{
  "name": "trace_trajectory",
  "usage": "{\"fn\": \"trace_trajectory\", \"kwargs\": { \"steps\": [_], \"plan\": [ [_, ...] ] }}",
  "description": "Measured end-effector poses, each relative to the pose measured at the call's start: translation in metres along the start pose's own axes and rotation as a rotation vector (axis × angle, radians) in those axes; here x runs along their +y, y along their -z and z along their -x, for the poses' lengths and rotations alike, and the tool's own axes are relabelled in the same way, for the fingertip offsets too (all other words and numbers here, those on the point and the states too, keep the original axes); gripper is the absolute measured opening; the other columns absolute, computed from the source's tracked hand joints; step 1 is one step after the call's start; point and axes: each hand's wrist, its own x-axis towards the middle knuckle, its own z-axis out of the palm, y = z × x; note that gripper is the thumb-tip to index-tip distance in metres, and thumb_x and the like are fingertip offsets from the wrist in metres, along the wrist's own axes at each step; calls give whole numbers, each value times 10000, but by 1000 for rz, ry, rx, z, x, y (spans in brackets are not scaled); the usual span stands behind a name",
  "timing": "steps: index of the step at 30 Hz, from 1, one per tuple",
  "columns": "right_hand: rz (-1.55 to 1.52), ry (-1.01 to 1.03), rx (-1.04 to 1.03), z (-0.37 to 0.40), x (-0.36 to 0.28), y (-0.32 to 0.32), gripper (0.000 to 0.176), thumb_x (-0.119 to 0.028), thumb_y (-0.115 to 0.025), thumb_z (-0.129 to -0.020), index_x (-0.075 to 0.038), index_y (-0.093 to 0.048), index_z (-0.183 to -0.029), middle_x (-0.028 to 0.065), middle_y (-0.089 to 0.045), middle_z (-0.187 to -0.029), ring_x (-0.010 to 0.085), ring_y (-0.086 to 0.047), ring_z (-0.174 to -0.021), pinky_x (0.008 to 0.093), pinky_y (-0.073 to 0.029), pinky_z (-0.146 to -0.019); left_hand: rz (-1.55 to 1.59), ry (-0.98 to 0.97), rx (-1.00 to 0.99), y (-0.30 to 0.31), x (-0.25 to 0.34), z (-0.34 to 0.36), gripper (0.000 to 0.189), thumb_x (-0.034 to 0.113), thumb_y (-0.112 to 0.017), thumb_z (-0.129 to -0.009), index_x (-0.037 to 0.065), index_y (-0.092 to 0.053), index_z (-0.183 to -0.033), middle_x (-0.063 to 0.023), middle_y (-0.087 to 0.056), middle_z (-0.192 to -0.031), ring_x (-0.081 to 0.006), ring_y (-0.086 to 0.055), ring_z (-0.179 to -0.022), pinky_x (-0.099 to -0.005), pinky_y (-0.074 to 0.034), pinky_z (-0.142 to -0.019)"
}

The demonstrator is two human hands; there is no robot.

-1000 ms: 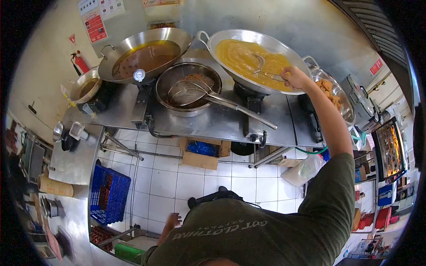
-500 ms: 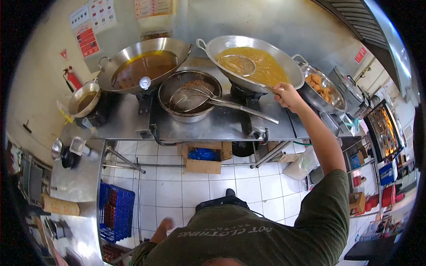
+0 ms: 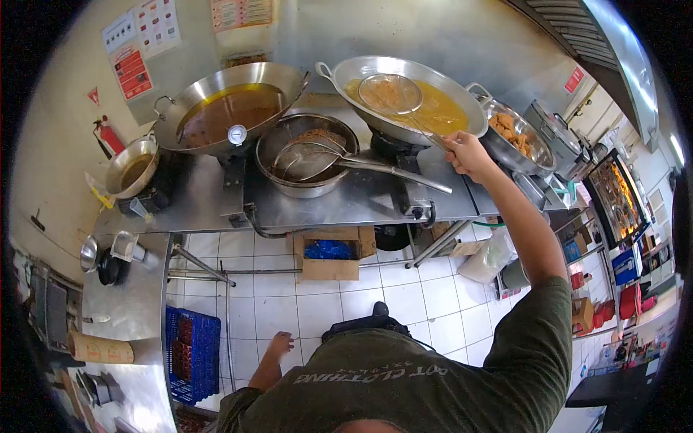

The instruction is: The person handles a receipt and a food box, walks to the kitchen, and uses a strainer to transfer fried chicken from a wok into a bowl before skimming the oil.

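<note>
My right hand [image 3: 468, 155] is closed around the handle of a wire mesh skimmer [image 3: 390, 94]. The skimmer's round head is over the yellow oil in a large wide wok [image 3: 462, 115] at the back right, with golden-brown bits in its mesh. My left hand [image 3: 281, 343] hangs low beside my body, away from the counter, its fingers loosely apart and nothing clear in them. In front of the woks stands a metal pot [image 3: 310, 189], with strainers [image 3: 390, 171] resting across it, handles pointing right, above dark brown crumbs.
Left of the pot is a second wok [image 3: 173, 119] of darker oil with a dial thermometer [image 3: 237, 134]. A small pan [image 3: 131, 167] stands further left. At right, a steel bowl [image 3: 530, 164] contains fried brown pieces. Below are a cardboard box [image 3: 330, 270] and a blue crate [image 3: 195, 393].
The skimmer's head has risen from the oil and moved slightly up in view, now carrying golden-brown bits. My left hand has swung a little forward, its fingers showing more.
</note>
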Motion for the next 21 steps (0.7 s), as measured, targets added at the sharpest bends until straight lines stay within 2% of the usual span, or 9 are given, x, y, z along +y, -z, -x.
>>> {"fn": "trace_trajectory", "kwargs": {
  "steps": [4, 7, 9, 10, 17, 18, 19, 21],
  "plan": [
    [-49, 4, -16, -12, 0, 11, 145, -176, -531, -959, -57, -536, -1042, 42, -520, -648, 71, -390, -449, 223, -246, -358, 43, 78, -75, -1, -33, -7, 378, 305, -519, -949, 44, -500, -1220, -124, -663, -1043, -221, -664, -748, -357, -499, -565],
    [65, 38, 12, -15, 13, 0, 123, -174, -536, -957, -65, -532, -1013, 42, -516, -641, 73, -379, -434, 227, -246, -353, 95, 170, -141, 1, -82, -30, 282, 258, -559, -920, 66, -555, -1126, -86, -673, -1021, -213, -662, -758, -387, -504, -599],
    [43, 68, 2, -13, 9, 8, 98, -166, -533, -956, -71, -522, -980, 44, -514, -636, 77, -368, -421, 232, -241, -351, 567, -231, -616, 29, -104, -17, 335, 250, -573, -926, 62, -542, -1202, -99, -640, -1110, -261, -633, -920, -410, -522, -712],
    [33, 81, -3, -12, 8, 9, 89, -162, -532, -956, -74, -517, -963, 45, -513, -633, 78, -362, -414, 235, -239, -350, 814, -331, -917, 39, -109, -8, 365, 246, -580, -929, 60, -535, -1240, -105, -624, -1154, -285, -619, -1002, -421, -531, -768],
    [-9, 72, -60, -15, 12, 11, 106, -199, -545, -971, -99, -510, -983, 41, -526, -641, 67, -359, -421, 226, -231, -352, 1030, -622, -893, 40, -135, 6, 172, 253, -556, -939, 106, -636, -979, -85, -596, -1008, -260, -558, -974, -476, -407, -913],
    [-3, 77, -39, -13, 12, 8, 108, -198, -550, -968, -100, -510, -986, 40, -527, -641, 66, -362, -422, 225, -236, -353, 372, -483, -400, 38, -130, 4, 135, 181, -517, -918, 81, -602, -954, -95, -631, -977, -255, -603, -822, -435, -468, -711],
    [3, 82, -20, -9, 12, 4, 110, -198, -554, -966, -100, -510, -989, 39, -527, -641, 65, -365, -423, 224, -240, -354, -275, -169, -161, 34, -114, 11, 108, 108, -479, -898, 56, -568, -930, -104, -665, -945, -249, -648, -669, -393, -530, -509],
    [30, 119, 10, -1, 10, -8, 117, -195, -565, -960, -99, -509, -997, 34, -526, -639, 62, -371, -428, 219, -248, -358, 386, 184, 4, 22, -99, 12, 122, 98, -446, -924, 44, -556, -917, -118, -655, -949, -269, -634, -645, -383, -507, -479]
  ]
}}
